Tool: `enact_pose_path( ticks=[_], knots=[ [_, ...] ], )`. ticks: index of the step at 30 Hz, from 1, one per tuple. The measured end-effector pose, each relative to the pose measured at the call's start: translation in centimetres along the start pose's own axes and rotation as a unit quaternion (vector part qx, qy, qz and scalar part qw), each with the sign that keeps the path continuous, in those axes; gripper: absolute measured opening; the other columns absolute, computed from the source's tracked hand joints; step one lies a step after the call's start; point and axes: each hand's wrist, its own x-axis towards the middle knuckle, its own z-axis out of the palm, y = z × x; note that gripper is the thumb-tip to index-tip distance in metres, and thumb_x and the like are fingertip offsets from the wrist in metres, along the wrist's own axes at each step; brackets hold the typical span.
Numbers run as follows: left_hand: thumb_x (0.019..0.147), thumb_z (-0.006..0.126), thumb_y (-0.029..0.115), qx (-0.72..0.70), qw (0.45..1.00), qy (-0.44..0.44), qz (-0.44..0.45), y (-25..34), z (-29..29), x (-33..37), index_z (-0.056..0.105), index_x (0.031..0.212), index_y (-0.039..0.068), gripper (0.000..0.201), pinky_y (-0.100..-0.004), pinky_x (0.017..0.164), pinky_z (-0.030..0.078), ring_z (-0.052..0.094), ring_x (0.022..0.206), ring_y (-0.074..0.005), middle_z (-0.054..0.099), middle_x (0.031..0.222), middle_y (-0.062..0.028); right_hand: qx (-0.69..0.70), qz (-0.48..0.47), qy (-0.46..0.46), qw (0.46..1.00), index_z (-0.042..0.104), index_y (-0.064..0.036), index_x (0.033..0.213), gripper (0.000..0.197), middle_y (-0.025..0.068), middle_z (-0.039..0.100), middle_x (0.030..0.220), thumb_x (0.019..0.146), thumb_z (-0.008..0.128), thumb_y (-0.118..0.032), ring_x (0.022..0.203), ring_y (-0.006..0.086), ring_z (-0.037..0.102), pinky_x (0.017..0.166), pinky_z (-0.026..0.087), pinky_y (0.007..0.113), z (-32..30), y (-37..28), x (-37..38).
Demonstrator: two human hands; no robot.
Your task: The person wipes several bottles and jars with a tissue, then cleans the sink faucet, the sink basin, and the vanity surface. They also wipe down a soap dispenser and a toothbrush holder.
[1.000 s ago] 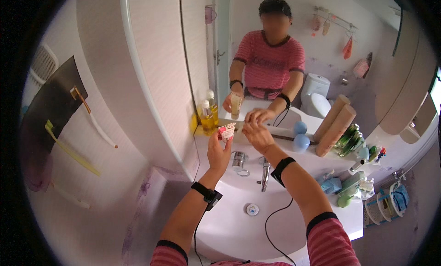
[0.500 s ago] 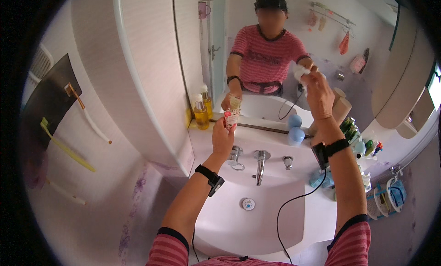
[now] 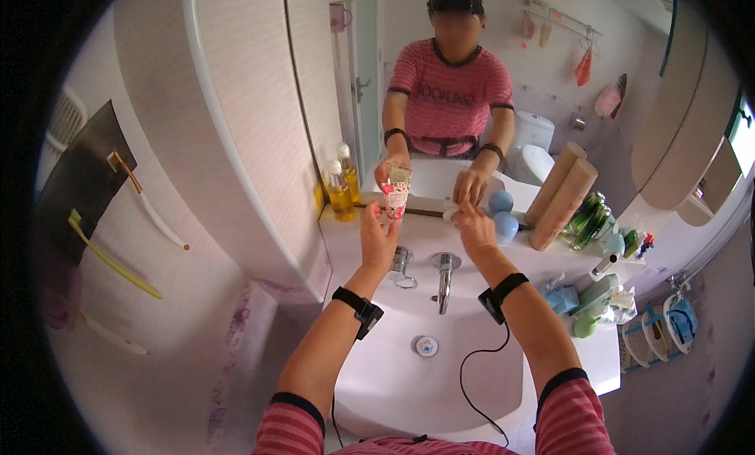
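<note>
In my left hand (image 3: pixel 380 239) is a white and red printed squeeze tube (image 3: pixel 395 199), upright above the back ledge. My fingers and thumb are around its lower left part, and some fingers are hidden behind it. Low against the mirror's bottom edge, my right hand (image 3: pixel 475 228) has its fingers pinched on a crumpled white wipe (image 3: pixel 450 213); little of it shows. The mirror (image 3: pixel 464 93) reflects both hands. Under them is the white sink basin (image 3: pixel 464 368), with a chrome faucet (image 3: pixel 445 282) at its back.
An amber pump bottle (image 3: pixel 339 194) stands left of the tube. Right of my right hand are a light blue ball-shaped container (image 3: pixel 506 225), a tan cardboard roll (image 3: pixel 564 203) and green bottles (image 3: pixel 590 223). A black cable (image 3: pixel 462 376) hangs from my right wristband over the basin.
My right hand, with the white wipe, has come down and left from high on the mirror to its lower edge. The left hand and tube stay nearly in place.
</note>
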Motion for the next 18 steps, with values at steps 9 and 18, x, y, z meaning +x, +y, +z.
enact_pose_path(
  ticks=[9, 18],
  knots=[
    [0.076, 0.058, -0.003, 0.014, 0.995, 0.053, 0.089, 3.3, -2.0, -2.5, 0.043, 0.121, 0.002, 0.047, -0.0335, 0.075, 0.048, 0.053, 0.099, -0.0271, 0.052, 0.109, -0.0146, 0.081, -0.028, -0.095, 0.992, 0.066, -0.0153, 0.093, 0.021, 0.0038, 0.059, 0.095, 0.076, 0.056, -0.010, 0.097, 0.0231, 0.054, 0.078, 0.049, 0.032, 2.5, -6.7, 0.2],
    [0.073, 0.054, -0.006, -0.017, 0.995, -0.013, 0.097, 5.8, -2.3, -3.9, 0.046, 0.116, 0.003, 0.045, -0.0320, 0.074, 0.048, 0.054, 0.097, -0.0249, 0.052, 0.108, -0.0116, -0.205, 0.095, -0.149, 0.963, 0.061, 0.0006, 0.094, 0.020, 0.0113, 0.056, 0.092, 0.077, 0.056, -0.008, 0.091, 0.0248, 0.056, 0.066, 0.053, 0.030, -0.2, -2.4, -2.3]
  ],
)
